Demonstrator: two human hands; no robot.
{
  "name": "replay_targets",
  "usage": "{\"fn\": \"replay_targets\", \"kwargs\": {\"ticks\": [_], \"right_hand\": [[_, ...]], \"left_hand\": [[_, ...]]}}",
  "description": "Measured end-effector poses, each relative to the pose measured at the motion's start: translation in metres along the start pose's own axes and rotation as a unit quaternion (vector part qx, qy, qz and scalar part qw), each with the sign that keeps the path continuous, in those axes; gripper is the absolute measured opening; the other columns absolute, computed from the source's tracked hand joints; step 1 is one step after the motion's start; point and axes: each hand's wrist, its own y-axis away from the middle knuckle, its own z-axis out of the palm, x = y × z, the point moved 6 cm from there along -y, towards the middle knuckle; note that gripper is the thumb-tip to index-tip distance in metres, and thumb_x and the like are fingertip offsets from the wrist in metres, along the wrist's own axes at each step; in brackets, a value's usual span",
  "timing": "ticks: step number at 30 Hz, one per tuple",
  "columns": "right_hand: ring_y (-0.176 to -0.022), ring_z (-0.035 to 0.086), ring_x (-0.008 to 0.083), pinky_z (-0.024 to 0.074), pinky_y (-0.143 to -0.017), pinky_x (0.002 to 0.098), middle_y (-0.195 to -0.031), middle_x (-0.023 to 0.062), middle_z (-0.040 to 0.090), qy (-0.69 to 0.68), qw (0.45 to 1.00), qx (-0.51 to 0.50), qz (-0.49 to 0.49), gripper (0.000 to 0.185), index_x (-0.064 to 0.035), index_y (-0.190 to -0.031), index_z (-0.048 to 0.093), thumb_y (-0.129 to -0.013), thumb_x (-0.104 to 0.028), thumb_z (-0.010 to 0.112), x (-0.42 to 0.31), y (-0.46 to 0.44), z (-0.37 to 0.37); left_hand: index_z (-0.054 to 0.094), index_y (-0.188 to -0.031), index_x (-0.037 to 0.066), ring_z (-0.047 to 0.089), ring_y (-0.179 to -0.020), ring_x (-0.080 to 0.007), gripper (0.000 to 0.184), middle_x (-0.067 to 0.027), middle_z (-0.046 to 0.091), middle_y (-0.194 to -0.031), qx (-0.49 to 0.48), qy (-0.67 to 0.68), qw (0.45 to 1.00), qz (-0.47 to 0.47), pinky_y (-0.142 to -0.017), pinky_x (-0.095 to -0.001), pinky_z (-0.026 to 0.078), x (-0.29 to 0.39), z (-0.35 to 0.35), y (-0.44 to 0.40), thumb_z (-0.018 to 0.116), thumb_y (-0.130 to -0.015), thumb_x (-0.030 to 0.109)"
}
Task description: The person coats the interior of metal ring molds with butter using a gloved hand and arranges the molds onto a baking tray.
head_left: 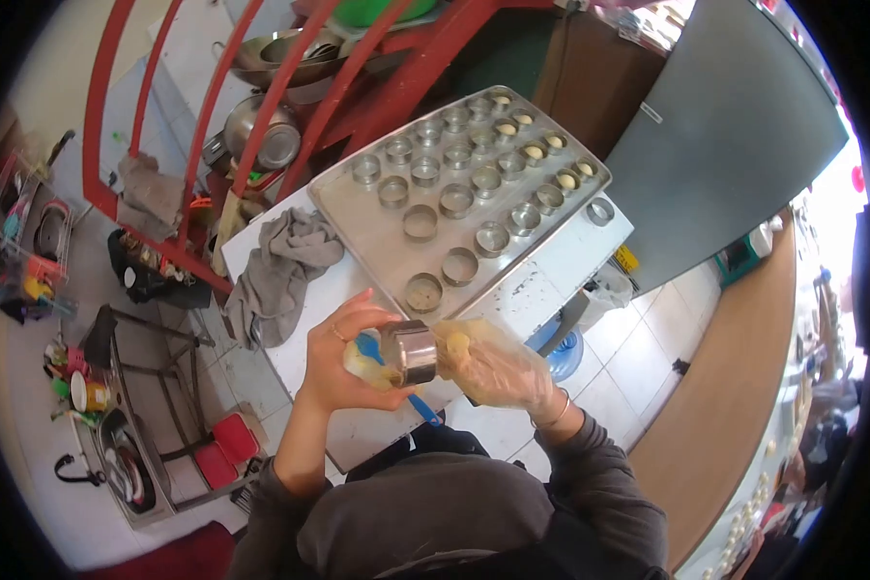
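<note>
My left hand [343, 358] is wrapped round a metal ring [412, 352], held on its side above the table's front part. A blue-handled brush [423, 410] shows behind and below that hand. My right hand [493, 365] wears a clear plastic glove, its bent fingers at the ring's right side; whether they grip anything is hidden. Just beyond both hands lies a metal tray [377, 232] with rows of metal rings [420, 222]. Pale dough pieces [535, 153] sit in several rings at its far right.
A grey cloth [285, 261] lies left of the tray on the white table [541, 280]. One loose ring [600, 212] is at its right corner. Red railings [251, 106] stand at back left, a grey cabinet [735, 135] at back right. A co-worker's hand [741, 556] shows lower right.
</note>
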Motion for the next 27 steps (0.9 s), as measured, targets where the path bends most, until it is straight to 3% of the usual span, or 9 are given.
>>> {"fn": "replay_targets", "kwargs": {"ticks": [1,4,7,9,11,14,19,25,27], "right_hand": [[-0.100,0.061,0.0267,0.0510,-0.082,0.0365,-0.110,0.0114,0.063,0.259,0.941,0.138,-0.169,0.027,0.0039,-0.113,0.050,-0.090,-0.009,0.054,-0.008,0.011,0.004],[-0.099,0.062,0.0280,0.0509,-0.086,0.0371,-0.112,0.0130,0.062,0.061,0.995,-0.063,0.038,0.026,0.0054,-0.111,0.051,-0.090,-0.007,0.054,0.007,-0.014,-0.003],[-0.099,0.061,0.0276,0.0497,-0.090,0.0354,-0.114,0.0127,0.061,0.187,0.956,0.157,-0.161,0.025,0.0057,-0.111,0.053,-0.090,-0.008,0.053,-0.010,0.008,-0.001],[-0.101,0.060,0.0250,0.0483,-0.090,0.0328,-0.114,0.0114,0.060,0.442,0.860,0.130,-0.221,0.025,0.0053,-0.111,0.054,-0.090,-0.007,0.051,-0.030,0.022,0.012],[-0.101,0.060,0.0237,0.0477,-0.090,0.0310,-0.113,0.0102,0.060,0.386,0.908,0.044,-0.157,0.024,0.0048,-0.112,0.054,-0.091,-0.007,0.050,-0.049,0.016,0.005],[-0.100,0.060,0.0236,0.0483,-0.087,0.0294,-0.110,0.0093,0.060,-0.029,0.994,-0.087,0.056,0.025,0.0039,-0.112,0.054,-0.091,-0.010,0.050,-0.055,0.008,0.002],[-0.089,0.058,0.0368,0.0465,-0.075,0.0400,-0.099,0.0164,0.061,0.069,0.995,-0.055,0.042,0.022,-0.0016,-0.105,0.055,-0.095,-0.016,0.042,-0.055,0.004,0.010],[-0.085,0.058,0.0371,0.0472,-0.072,0.0419,-0.091,0.0161,0.061,-0.090,0.995,-0.047,0.019,0.021,-0.0022,-0.096,0.062,-0.088,-0.012,0.045,-0.064,0.014,0.012],[-0.081,0.058,0.0371,0.0474,-0.070,0.0422,-0.089,0.0162,0.061,0.021,0.996,0.000,0.084,0.022,-0.0005,-0.098,0.060,-0.087,-0.010,0.044,-0.046,0.020,0.006]], "left_hand": [[0.065,-0.102,0.006,0.066,-0.084,-0.0222,0.064,-0.0062,0.067,-0.089,-0.004,0.016,1.000,-0.005,-0.103,-0.0475,0.041,-0.002,0.000,-0.001,0.087,-0.046,0.027],[0.065,-0.101,0.005,0.066,-0.083,-0.0213,0.063,-0.0062,0.067,-0.088,-0.018,0.059,0.998,-0.023,-0.103,-0.0477,0.041,-0.008,0.004,0.003,0.086,-0.046,0.027],[0.065,-0.101,0.005,0.066,-0.083,-0.0209,0.063,-0.0065,0.067,-0.089,-0.041,0.071,0.996,-0.035,-0.103,-0.0479,0.041,-0.008,0.003,0.012,0.086,-0.046,0.027],[0.064,-0.101,0.005,0.066,-0.083,-0.0212,0.064,-0.0067,0.067,-0.090,-0.050,0.072,0.995,-0.037,-0.103,-0.0485,0.041,-0.006,-0.002,0.015,0.086,-0.046,0.027],[0.064,-0.102,0.005,0.066,-0.084,-0.0220,0.065,-0.0071,0.067,-0.091,-0.039,0.079,0.996,0.014,-0.103,-0.0498,0.040,0.007,-0.012,0.013,0.087,-0.046,0.028],[0.063,-0.104,0.005,0.066,-0.086,-0.0229,0.067,-0.0078,0.067,-0.093,-0.045,0.077,0.994,0.067,-0.103,-0.0516,0.040,0.029,-0.023,0.015,0.087,-0.046,0.029],[0.063,-0.105,0.007,0.066,-0.090,-0.0233,0.067,-0.0071,0.067,-0.097,-0.061,0.090,0.990,0.087,-0.103,-0.0518,0.039,0.028,-0.019,0.035,0.088,-0.047,0.029],[0.062,-0.107,0.007,0.064,-0.093,-0.0255,0.065,-0.0076,0.066,-0.099,-0.083,0.043,0.994,0.065,-0.100,-0.0471,0.041,0.017,-0.016,0.026,0.086,-0.050,0.026],[0.062,-0.107,0.008,0.063,-0.091,-0.0274,0.063,-0.0086,0.064,-0.097,-0.068,-0.026,0.996,0.059,-0.096,-0.0446,0.045,0.008,-0.016,0.016,0.085,-0.050,0.024]]}}
